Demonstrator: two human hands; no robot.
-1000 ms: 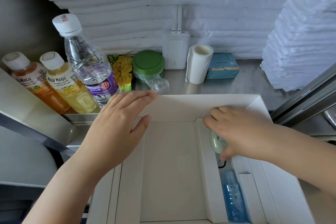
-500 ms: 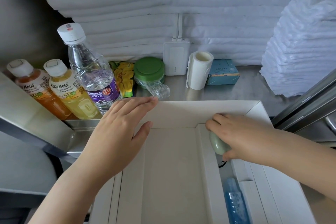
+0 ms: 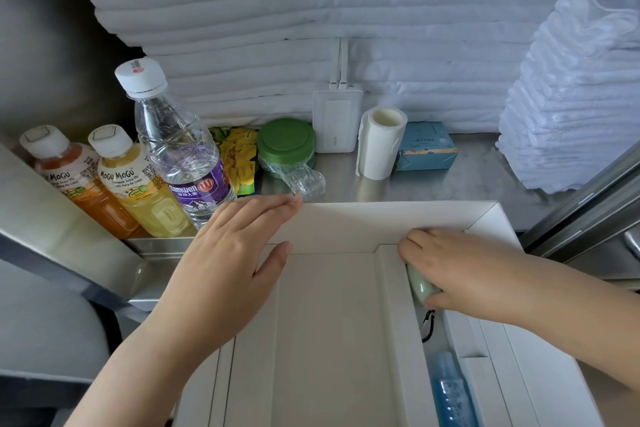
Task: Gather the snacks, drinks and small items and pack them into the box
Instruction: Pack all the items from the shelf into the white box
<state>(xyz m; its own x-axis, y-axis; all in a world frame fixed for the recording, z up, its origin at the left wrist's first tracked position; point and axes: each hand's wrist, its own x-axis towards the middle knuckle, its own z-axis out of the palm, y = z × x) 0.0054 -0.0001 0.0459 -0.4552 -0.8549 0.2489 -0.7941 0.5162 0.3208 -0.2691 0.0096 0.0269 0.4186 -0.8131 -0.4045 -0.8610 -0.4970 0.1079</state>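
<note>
Head: three bottles [image 3: 183, 163], one box [image 3: 363, 222]; right hand [image 3: 460, 270] grips possible keyfob [image 3: 419, 284].

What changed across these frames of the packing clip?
The right hand, gripping the pale green item, has pushed it slightly deeper into the narrow right slot of the box, so less of it shows. The left hand stays flat on the box's far left corner. The blue bottle and the water bottle have not moved.

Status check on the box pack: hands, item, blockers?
Left hand flat on box far-left rim. Right hand grips pale green gadget, low in narrow right slot. Blue bottle lies nearer in that slot. Drinks unpacked on counter.
</note>
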